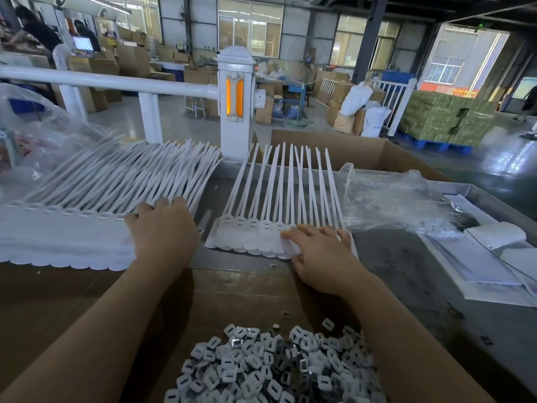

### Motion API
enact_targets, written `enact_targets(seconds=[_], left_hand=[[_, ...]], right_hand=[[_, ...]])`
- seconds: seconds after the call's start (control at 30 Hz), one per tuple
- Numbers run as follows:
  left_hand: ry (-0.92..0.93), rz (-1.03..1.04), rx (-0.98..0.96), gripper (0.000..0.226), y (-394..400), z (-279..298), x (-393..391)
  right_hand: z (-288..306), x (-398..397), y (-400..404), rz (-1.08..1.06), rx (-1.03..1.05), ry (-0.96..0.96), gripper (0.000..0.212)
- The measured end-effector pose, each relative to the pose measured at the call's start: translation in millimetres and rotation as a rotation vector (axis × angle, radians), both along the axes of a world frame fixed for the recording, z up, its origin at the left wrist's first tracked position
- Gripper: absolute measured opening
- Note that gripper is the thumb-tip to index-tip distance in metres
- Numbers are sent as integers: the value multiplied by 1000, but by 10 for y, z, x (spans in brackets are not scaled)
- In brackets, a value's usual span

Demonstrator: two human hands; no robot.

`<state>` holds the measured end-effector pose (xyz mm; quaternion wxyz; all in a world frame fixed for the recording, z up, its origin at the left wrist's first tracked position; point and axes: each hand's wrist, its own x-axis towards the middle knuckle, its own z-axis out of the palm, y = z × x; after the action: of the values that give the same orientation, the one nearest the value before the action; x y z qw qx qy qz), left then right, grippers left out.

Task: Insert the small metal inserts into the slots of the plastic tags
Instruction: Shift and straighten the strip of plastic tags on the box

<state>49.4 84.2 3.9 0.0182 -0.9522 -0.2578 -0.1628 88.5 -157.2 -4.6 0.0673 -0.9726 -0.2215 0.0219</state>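
Warehouse: glossy grey floor [494,181], white railing [110,81], stacked cardboard boxes [101,65], windows [250,27].

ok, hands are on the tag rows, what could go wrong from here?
1. Loose inserts lie on the table beside the right hand; a sweep could knock them away.
2. The left hand rests on the big tag row; a push may shift it.

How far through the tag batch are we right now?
Done: hard to confirm; whether the slots on the small row of tags by the right hand are filled is too small to tell. In hand: the right hand presses on that row, the left hand rests on the big fanned stack. Left: likely most of it; that stack and the insert pile remain large.
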Motion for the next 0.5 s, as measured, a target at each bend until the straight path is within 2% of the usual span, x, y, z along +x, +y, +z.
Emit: enact_targets(seconds=[0.13,0.23,0.3,0.4,0.47,0.5], left_hand=[[-244,-109,29,17,30,49,-29],[-399,-168,14,35,-24,150,-65],[-453,-234,18,38,-114,234,-95],[-351,-281,85,31,-334,346,-168],[-263,-309,78,32,-546,405,-222],[-236,-345,64,34,-668,420,-247]], right_hand=[[-10,-2,0,2,18,-9,53],[-18,4,-4,4,29,-36,52],[-17,8,25,27,103,-82,44],[31,-28,80,61,449,-1,28],[102,-67,108,37,737,211,23],[152,-93,122,8,861,340,27]])
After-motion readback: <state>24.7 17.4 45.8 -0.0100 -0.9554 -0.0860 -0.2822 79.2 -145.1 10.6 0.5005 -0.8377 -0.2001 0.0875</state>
